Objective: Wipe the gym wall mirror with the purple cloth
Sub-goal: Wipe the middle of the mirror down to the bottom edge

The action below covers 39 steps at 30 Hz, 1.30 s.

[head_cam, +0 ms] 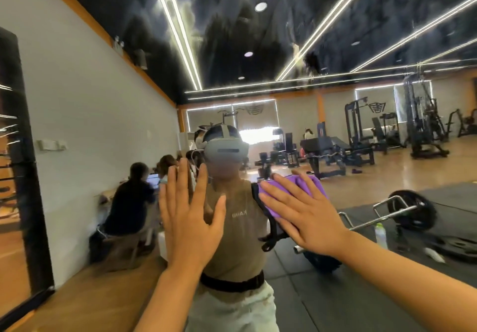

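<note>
Two hands, both mine, both raised flat to the mirror (361,34), entered in order from the glass outward. Item: right hand (307,218), fingers straight and spread, palm pressing the purple cloth (296,184) against the glass; the spread looks meant to back as much cloth as possible, so that the rag wipes as a pad and not a crumpled ball. Item: purple cloth, trapped between that palm and the mirror at about chest height of my reflection, its upper edge showing past the fingertips, the rest hidden under the hand. Item: left hand (191,218), fingers straight and apart, holding nothing; it appears to rest bare on the glass just beside the right, probably as a brace while I lean in, though actual contact I cannot confirm. A bare palm there may leave its own print. Item: mirror, wall-mounted, filling nearly the whole view; smears and a dark blotch (313,64) sit high up, well above the cloth, so I judge much of the wiping remains. Item, reflected only: barbell (413,213) on floor mats, spray bottle (380,233) near it, weight machines (423,120) beyond, seated people (131,197) by the white wall (90,99).
</note>
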Each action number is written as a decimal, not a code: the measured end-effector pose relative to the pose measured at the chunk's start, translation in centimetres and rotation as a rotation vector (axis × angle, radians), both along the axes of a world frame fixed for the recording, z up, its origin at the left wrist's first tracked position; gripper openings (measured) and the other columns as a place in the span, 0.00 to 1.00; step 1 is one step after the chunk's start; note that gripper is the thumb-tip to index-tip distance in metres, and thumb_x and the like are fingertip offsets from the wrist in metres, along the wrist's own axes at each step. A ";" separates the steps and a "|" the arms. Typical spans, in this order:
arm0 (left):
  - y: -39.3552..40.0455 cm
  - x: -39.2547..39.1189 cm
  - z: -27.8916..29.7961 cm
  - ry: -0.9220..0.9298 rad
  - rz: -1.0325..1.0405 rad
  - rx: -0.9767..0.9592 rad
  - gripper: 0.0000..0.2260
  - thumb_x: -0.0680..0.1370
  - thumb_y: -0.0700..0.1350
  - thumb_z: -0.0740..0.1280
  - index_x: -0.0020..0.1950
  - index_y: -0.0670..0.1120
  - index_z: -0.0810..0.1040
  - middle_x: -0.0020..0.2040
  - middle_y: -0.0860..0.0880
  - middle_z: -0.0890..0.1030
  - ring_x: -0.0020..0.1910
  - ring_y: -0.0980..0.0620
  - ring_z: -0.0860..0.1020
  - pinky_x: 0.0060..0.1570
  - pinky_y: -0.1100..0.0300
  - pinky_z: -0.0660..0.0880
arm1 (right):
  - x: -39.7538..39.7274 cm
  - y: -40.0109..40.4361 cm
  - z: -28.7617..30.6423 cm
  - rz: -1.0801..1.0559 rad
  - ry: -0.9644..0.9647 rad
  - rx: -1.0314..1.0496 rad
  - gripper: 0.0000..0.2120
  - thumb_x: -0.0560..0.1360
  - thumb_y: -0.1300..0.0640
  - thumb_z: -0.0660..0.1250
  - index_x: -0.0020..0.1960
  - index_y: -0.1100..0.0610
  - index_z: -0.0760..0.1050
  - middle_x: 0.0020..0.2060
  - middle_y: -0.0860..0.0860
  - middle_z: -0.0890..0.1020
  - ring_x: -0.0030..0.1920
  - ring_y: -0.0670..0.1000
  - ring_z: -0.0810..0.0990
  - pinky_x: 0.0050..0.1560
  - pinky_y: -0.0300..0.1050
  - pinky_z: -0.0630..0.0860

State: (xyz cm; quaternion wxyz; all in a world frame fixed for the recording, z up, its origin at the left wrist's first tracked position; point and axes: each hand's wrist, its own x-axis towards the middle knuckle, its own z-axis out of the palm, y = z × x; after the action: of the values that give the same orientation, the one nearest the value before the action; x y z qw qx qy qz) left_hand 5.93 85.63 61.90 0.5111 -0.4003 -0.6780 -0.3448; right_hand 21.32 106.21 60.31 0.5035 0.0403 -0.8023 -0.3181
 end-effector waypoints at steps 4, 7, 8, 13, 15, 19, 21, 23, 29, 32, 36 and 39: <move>-0.3 -0.4 -0.2 0.005 -0.009 -0.018 0.32 0.79 0.60 0.56 0.81 0.50 0.56 0.82 0.48 0.48 0.80 0.47 0.44 0.78 0.46 0.43 | 0.3 0.0 3.5 0.025 -0.006 0.015 0.23 0.85 0.52 0.52 0.78 0.54 0.63 0.78 0.52 0.64 0.79 0.54 0.59 0.79 0.60 0.45; -0.3 -0.3 -0.4 0.013 -0.005 -0.017 0.32 0.79 0.59 0.57 0.80 0.50 0.57 0.82 0.47 0.49 0.80 0.47 0.45 0.78 0.47 0.42 | -0.7 -0.7 8.1 0.053 0.178 -0.149 0.23 0.84 0.52 0.52 0.79 0.54 0.62 0.78 0.52 0.63 0.79 0.55 0.59 0.79 0.59 0.43; -0.4 -0.2 -0.5 0.009 -0.002 -0.014 0.32 0.79 0.59 0.58 0.80 0.49 0.57 0.82 0.46 0.49 0.80 0.47 0.45 0.78 0.47 0.42 | -1.2 -1.1 9.3 0.070 0.264 -0.235 0.24 0.84 0.52 0.52 0.79 0.54 0.61 0.78 0.52 0.62 0.80 0.55 0.58 0.79 0.57 0.39; -0.7 0.1 -1.9 -0.014 0.000 -0.036 0.33 0.78 0.58 0.61 0.81 0.50 0.56 0.82 0.48 0.48 0.80 0.48 0.44 0.78 0.45 0.44 | -3.3 -2.9 8.9 0.065 0.501 -0.432 0.25 0.85 0.51 0.52 0.80 0.56 0.58 0.80 0.52 0.60 0.80 0.54 0.53 0.79 0.59 0.39; -0.9 0.2 -2.6 -0.016 0.006 -0.043 0.34 0.78 0.58 0.61 0.81 0.50 0.55 0.82 0.48 0.47 0.80 0.48 0.45 0.77 0.43 0.46 | -3.3 -3.2 6.2 0.060 0.463 -0.417 0.26 0.84 0.51 0.53 0.80 0.55 0.58 0.80 0.52 0.59 0.81 0.54 0.53 0.79 0.60 0.39; -1.1 0.4 -4.3 -0.041 0.000 -0.049 0.34 0.78 0.58 0.62 0.81 0.50 0.54 0.82 0.48 0.46 0.80 0.47 0.45 0.77 0.43 0.45 | -3.0 -3.3 -1.7 0.028 0.363 -0.336 0.26 0.84 0.50 0.53 0.80 0.55 0.57 0.79 0.53 0.60 0.80 0.56 0.56 0.78 0.62 0.40; -1.0 0.6 -5.2 -0.056 0.000 -0.055 0.34 0.78 0.58 0.63 0.81 0.49 0.55 0.82 0.48 0.47 0.80 0.47 0.45 0.77 0.43 0.44 | -2.8 -3.0 -6.4 -0.012 0.291 -0.253 0.24 0.85 0.49 0.51 0.80 0.53 0.56 0.80 0.50 0.57 0.80 0.55 0.56 0.78 0.63 0.43; -0.9 0.6 -6.1 -0.065 0.006 -0.054 0.34 0.78 0.57 0.63 0.81 0.48 0.56 0.82 0.47 0.48 0.80 0.46 0.46 0.77 0.43 0.44 | -2.3 -2.5 -10.5 -0.025 0.202 -0.173 0.24 0.86 0.48 0.50 0.80 0.52 0.55 0.81 0.48 0.53 0.80 0.54 0.54 0.78 0.64 0.44; -1.2 0.6 -7.7 -0.087 0.028 -0.090 0.35 0.79 0.58 0.62 0.81 0.50 0.51 0.82 0.47 0.46 0.80 0.46 0.45 0.77 0.43 0.44 | -1.0 -0.8 -13.4 -0.062 0.033 0.036 0.26 0.86 0.48 0.51 0.82 0.52 0.51 0.81 0.48 0.51 0.81 0.52 0.52 0.78 0.65 0.44; -1.2 0.6 -7.9 -0.103 0.034 -0.108 0.35 0.79 0.58 0.61 0.81 0.51 0.49 0.82 0.47 0.44 0.80 0.47 0.43 0.77 0.44 0.42 | -0.2 0.4 -10.8 -0.013 -0.127 0.196 0.25 0.86 0.48 0.53 0.81 0.51 0.55 0.80 0.47 0.56 0.80 0.51 0.53 0.78 0.64 0.46; -1.0 0.8 -7.9 -0.125 0.008 -0.083 0.35 0.79 0.58 0.61 0.81 0.50 0.50 0.82 0.48 0.44 0.80 0.47 0.43 0.77 0.44 0.41 | 0.0 0.7 -2.0 0.108 -0.170 0.173 0.22 0.84 0.51 0.60 0.77 0.53 0.65 0.76 0.52 0.68 0.77 0.55 0.64 0.78 0.65 0.48; -1.0 0.9 -7.9 -0.121 0.003 -0.074 0.34 0.79 0.57 0.62 0.81 0.50 0.51 0.82 0.47 0.45 0.80 0.47 0.43 0.77 0.45 0.40 | -0.8 -0.5 5.4 0.109 0.126 -0.070 0.22 0.84 0.53 0.57 0.77 0.56 0.64 0.76 0.55 0.67 0.78 0.57 0.62 0.79 0.61 0.43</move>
State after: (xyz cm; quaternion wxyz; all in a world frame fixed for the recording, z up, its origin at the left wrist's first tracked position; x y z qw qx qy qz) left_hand 6.78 84.66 54.05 0.4544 -0.3962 -0.7207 -0.3422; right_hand 20.52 105.75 65.73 0.5708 0.0462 -0.7761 -0.2640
